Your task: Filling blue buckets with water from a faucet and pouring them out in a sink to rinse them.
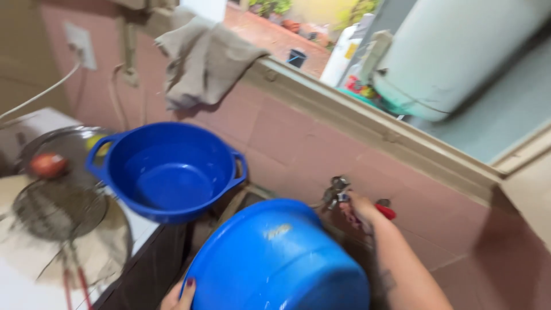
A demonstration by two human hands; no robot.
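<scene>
Holding a seemingly empty blue basin (pixel 275 258), left hand (pixel 179 294).

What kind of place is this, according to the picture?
Probably a home kitchen or washing area. The right hand is at a wall tap on pink tiles, the left hand holds a blue basin, and a strainer lies on the counter.

At lower centre, a left hand (pixel 179 295) gripped a blue basin (pixel 278 261); the right hand (pixel 360 205) touched a wall tap (pixel 335 191).
</scene>
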